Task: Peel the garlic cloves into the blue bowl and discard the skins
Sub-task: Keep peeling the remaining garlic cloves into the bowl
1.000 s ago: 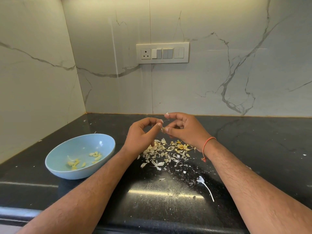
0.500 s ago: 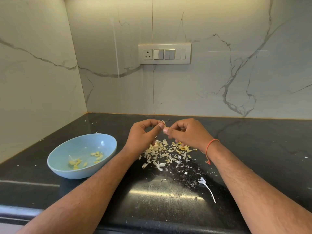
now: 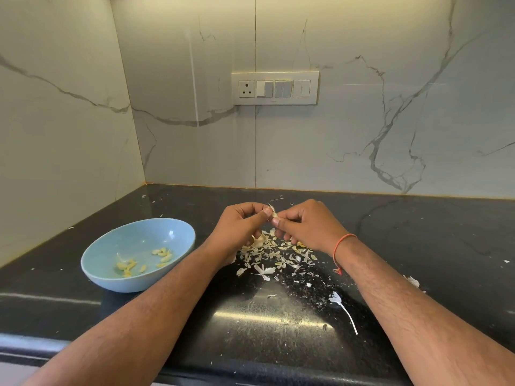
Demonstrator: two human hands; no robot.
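Both hands have dropped lower than a second ago and now meet just above the pile of skins on the counter. The left hand and right hand pinch one garlic clove between curled fingers. The blue bowl stays at the left, holding peeled cloves.

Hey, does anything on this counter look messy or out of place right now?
Yes. Papery garlic skins lie scattered on the black countertop under both hands, with stray flakes further right and a long white stem piece nearer the front edge. The blue bowl holds only peeled cloves.
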